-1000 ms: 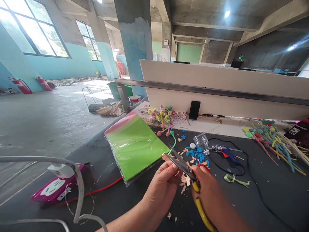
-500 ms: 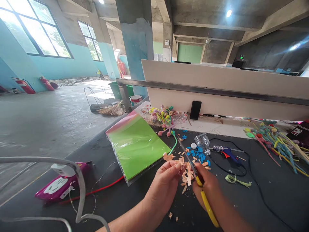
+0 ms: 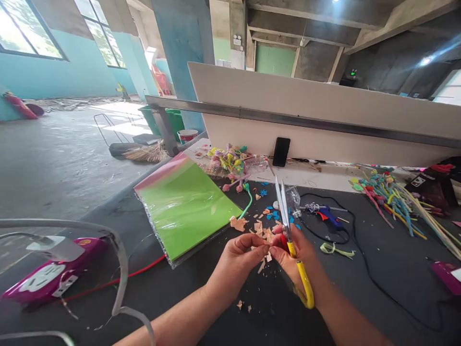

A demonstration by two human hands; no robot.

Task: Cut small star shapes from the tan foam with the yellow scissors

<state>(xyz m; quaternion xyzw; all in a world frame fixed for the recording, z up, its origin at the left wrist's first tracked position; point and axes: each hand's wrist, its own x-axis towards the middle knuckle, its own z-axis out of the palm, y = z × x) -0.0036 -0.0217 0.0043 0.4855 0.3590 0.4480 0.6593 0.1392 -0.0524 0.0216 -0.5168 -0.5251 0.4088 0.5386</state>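
- The left hand [image 3: 237, 262] sits at bottom centre, its fingers curled and pinched together; what they hold is too small to tell.
- The right hand [image 3: 297, 259] grips yellow-handled scissors [image 3: 305, 283], blades open, pointing up.
- Peach scraps [image 3: 237, 223] lie scattered just beyond the hands on a black table [image 3: 173, 307], beside plastic-wrapped green sheets [image 3: 183, 211].

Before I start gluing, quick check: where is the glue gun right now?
In the head view, the blue glue gun lies on the dark table, just right of the clear plastic bottle, with a black cord looping below it.
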